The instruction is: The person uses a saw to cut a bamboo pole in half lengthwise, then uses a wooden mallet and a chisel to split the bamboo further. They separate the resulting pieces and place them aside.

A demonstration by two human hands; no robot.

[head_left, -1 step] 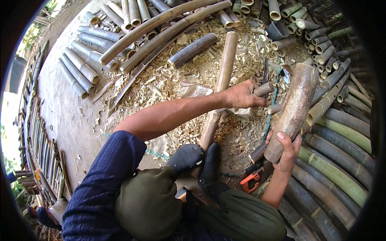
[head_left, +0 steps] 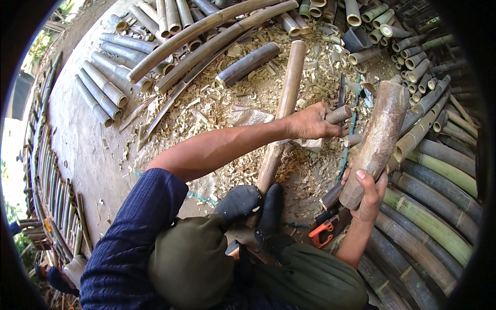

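Brown bamboo pole (head_left: 289, 88), running near to far beneath the left forearm (head_left: 232, 135); just right, left hand (head_left: 313, 123) closed around a short wooden handle (head_left: 339, 114); farther right, right hand (head_left: 370, 194) wrapped around the near part of a thick wooden cylinder (head_left: 380, 135).

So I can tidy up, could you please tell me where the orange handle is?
In the head view, the orange handle sits low and right of centre, below and left of the right hand, and right of the right foot.

Rough wooden log (head_left: 380, 132), smooth bamboo pole (head_left: 291, 77)
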